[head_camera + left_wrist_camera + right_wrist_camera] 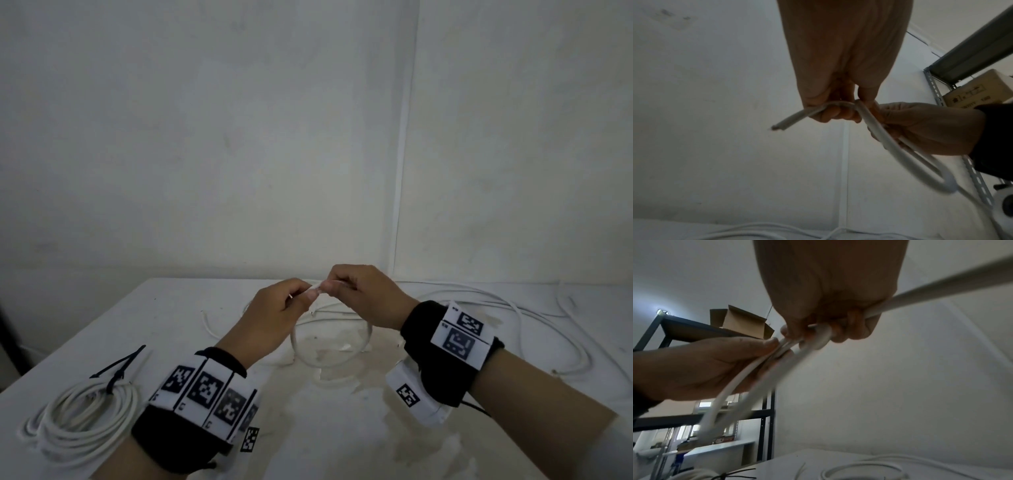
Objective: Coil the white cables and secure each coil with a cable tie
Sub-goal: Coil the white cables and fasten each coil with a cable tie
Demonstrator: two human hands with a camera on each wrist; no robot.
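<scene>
1. The white cable hangs as a small loop from my two hands, raised above the white table, near its far edge.
2. My left hand pinches the cable just short of its cut end, fingers curled around it.
3. My right hand touches the left at the fingertips and is closed on the next turn of cable; how many turns it holds is blurred, perhaps two.
4. The rest of the cable trails over the table beyond and right of my hands.
5. A finished coil lies on the table's near left part, bound by a black cable tie.
</scene>
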